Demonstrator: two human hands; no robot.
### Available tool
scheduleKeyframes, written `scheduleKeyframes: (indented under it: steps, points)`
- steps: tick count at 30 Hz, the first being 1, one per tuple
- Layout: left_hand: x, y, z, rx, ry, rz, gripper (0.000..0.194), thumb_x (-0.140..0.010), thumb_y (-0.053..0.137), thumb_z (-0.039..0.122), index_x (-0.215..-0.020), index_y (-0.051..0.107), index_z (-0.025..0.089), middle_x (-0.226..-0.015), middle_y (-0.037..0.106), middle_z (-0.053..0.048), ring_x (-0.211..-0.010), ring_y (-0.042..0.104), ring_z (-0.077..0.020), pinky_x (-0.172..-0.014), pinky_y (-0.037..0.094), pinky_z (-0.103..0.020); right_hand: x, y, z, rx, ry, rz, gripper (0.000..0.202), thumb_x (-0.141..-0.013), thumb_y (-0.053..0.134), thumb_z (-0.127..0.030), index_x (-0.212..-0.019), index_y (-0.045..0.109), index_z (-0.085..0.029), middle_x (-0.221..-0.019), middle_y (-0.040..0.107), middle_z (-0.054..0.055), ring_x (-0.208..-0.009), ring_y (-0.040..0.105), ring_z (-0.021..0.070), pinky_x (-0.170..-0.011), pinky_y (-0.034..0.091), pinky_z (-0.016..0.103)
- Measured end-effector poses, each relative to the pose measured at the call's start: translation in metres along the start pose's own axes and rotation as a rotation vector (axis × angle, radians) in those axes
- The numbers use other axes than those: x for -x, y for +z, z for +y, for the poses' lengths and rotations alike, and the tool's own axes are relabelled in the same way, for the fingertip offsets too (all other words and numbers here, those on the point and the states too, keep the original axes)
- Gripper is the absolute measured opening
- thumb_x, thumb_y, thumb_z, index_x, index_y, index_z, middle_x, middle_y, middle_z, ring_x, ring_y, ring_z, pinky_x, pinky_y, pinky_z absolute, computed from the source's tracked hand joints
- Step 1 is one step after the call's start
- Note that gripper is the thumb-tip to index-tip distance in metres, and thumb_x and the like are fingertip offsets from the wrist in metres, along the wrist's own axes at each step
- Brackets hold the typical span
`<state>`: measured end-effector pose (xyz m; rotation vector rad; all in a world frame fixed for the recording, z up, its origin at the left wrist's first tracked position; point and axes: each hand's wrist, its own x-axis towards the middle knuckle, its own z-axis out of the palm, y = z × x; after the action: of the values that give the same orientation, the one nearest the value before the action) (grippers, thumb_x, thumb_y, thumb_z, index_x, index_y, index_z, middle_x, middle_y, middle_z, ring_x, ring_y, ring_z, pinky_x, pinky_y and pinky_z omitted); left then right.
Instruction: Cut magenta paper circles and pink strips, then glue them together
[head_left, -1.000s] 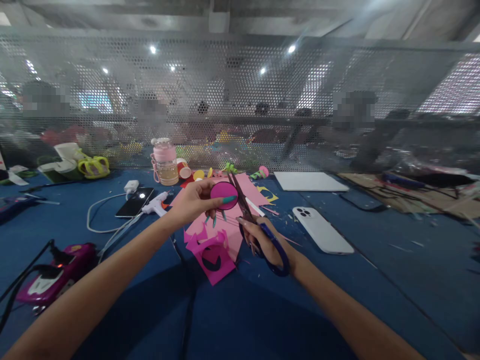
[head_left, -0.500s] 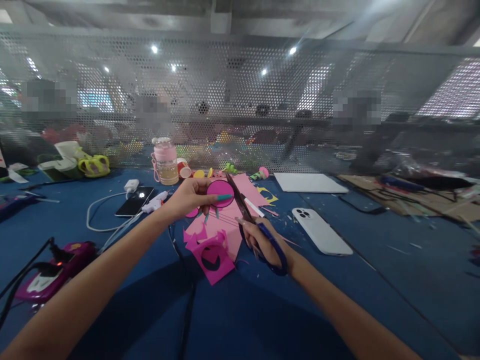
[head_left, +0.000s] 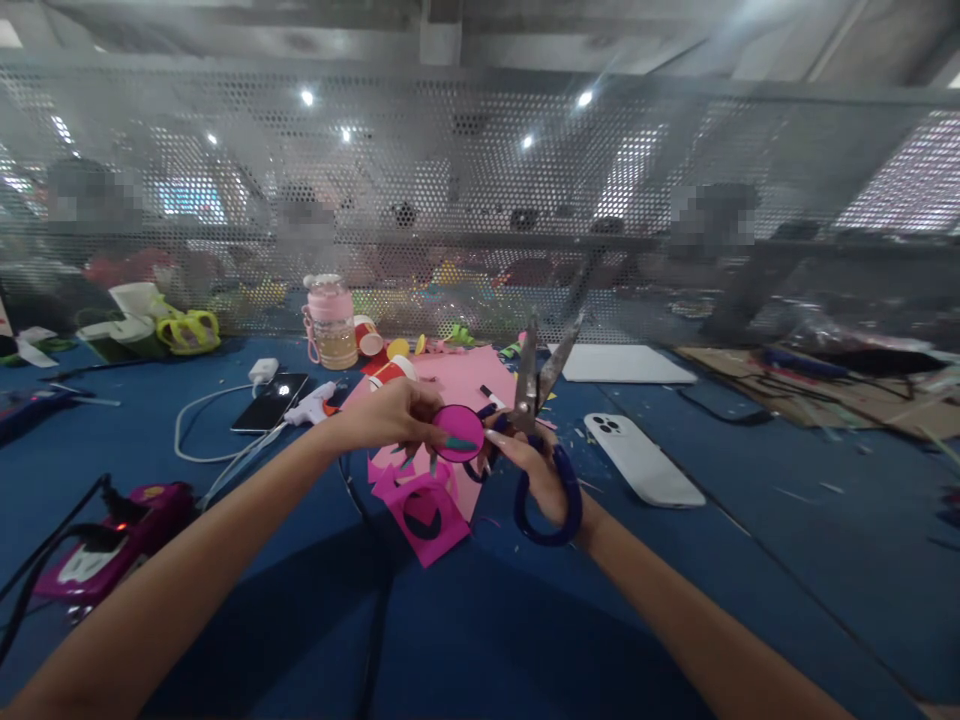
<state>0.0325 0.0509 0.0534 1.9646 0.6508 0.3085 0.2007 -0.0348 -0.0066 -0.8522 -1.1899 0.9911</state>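
Note:
A magenta disc with a dark rim [head_left: 458, 432] is pinched between the thumb and fingers of my left hand [head_left: 405, 415]. My right hand [head_left: 536, 465] holds dark-blue-handled scissors [head_left: 527, 385], whose blades point up and stand apart. The right fingertips are at the disc's right edge. Below the hands, a magenta paper scrap with a round hole [head_left: 442, 548] lies on light pink paper [head_left: 469, 370]. A marker [head_left: 491, 397] lies on that paper, beside the scissors. A red and white cup [head_left: 392, 372] lies just behind my left hand.
At the left are a pink-lidded bottle [head_left: 331, 325], a black phone [head_left: 270, 402], a glue gun [head_left: 310, 403] and a magenta power strip [head_left: 112, 550]. To the right lie a white phone [head_left: 643, 460] and a white sheet [head_left: 622, 364]. Mesh panel [head_left: 465, 200] behind.
My left hand has brought the disc down and right, next to my right hand. The scissor blades have swung upright and opened wide. The cup behind my left hand has come into view.

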Motion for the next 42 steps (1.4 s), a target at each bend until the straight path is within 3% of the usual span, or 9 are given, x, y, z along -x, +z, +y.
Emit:
scheduleKeyframes:
  steps: [6, 12, 15, 21, 26, 34, 42]
  points:
    - [-0.008, 0.007, -0.008, 0.163, 0.009, 0.137, 0.022, -0.070, 0.070, 0.025, -0.069, 0.051, 0.014, -0.046, 0.059, 0.005, -0.037, 0.056, -0.0082, -0.038, 0.041, -0.017, -0.003, 0.006, -0.003, 0.065, 0.043, 0.166, 0.024, -0.060, 0.072, -0.038, -0.068, 0.057, -0.021, -0.054, 0.057, -0.005, -0.049, 0.054, 0.0124, -0.053, 0.046, 0.027]
    - [-0.013, 0.019, -0.009, 0.305, -0.004, 0.232, 0.033, -0.058, 0.080, 0.027, -0.068, 0.053, 0.013, -0.046, 0.061, 0.003, -0.041, 0.060, -0.0094, -0.042, 0.046, -0.018, -0.012, 0.007, 0.005, 0.037, -0.016, 0.332, 0.028, -0.053, 0.074, -0.041, -0.063, 0.055, -0.022, -0.055, 0.055, -0.006, -0.050, 0.052, 0.0120, -0.053, 0.046, 0.027]
    - [-0.014, 0.019, -0.010, 0.362, 0.061, 0.319, 0.036, -0.056, 0.081, 0.028, -0.076, 0.055, 0.012, -0.049, 0.064, 0.003, -0.043, 0.063, -0.0119, -0.043, 0.050, -0.020, -0.010, 0.006, 0.007, 0.040, -0.011, 0.322, 0.027, -0.055, 0.075, -0.039, -0.064, 0.056, -0.021, -0.055, 0.056, -0.005, -0.052, 0.053, 0.0125, -0.055, 0.046, 0.026]
    - [-0.015, 0.006, -0.019, 0.392, 0.216, 0.485, 0.041, -0.060, 0.077, 0.023, -0.093, 0.056, 0.013, -0.053, 0.065, 0.005, -0.048, 0.066, -0.0128, -0.047, 0.055, -0.019, -0.010, 0.002, 0.017, -0.171, 0.036, 0.157, 0.020, -0.066, 0.069, -0.038, -0.065, 0.062, -0.020, -0.055, 0.061, -0.002, -0.052, 0.058, 0.0138, -0.056, 0.050, 0.028]
    - [-0.018, -0.011, -0.033, 0.367, 0.248, 0.595, 0.047, -0.054, 0.079, 0.023, -0.096, 0.060, 0.013, -0.061, 0.067, 0.003, -0.049, 0.067, -0.0139, -0.050, 0.057, -0.023, -0.016, -0.003, 0.029, -0.192, 0.093, 0.144, 0.025, -0.059, 0.072, -0.041, -0.057, 0.061, -0.020, -0.047, 0.058, -0.002, -0.044, 0.056, 0.0151, -0.047, 0.051, 0.029]
    - [-0.022, -0.022, -0.055, 0.194, 0.287, 0.620, 0.055, -0.054, 0.079, 0.020, -0.106, 0.061, 0.012, -0.072, 0.068, -0.001, -0.060, 0.068, -0.0153, -0.056, 0.056, -0.024, -0.010, -0.003, 0.021, -0.158, 0.127, 0.213, 0.026, -0.056, 0.076, -0.039, -0.056, 0.060, -0.019, -0.047, 0.057, -0.003, -0.042, 0.053, 0.0111, -0.043, 0.049, 0.024]
    - [-0.023, -0.026, -0.070, 0.100, 0.223, 0.599, 0.057, -0.058, 0.075, 0.023, -0.111, 0.058, 0.010, -0.082, 0.068, -0.005, -0.065, 0.069, -0.0166, -0.060, 0.057, -0.028, -0.012, -0.005, 0.021, -0.136, 0.192, 0.204, 0.031, -0.054, 0.075, -0.043, -0.050, 0.057, -0.018, -0.042, 0.053, -0.004, -0.039, 0.051, 0.0104, -0.040, 0.047, 0.023]
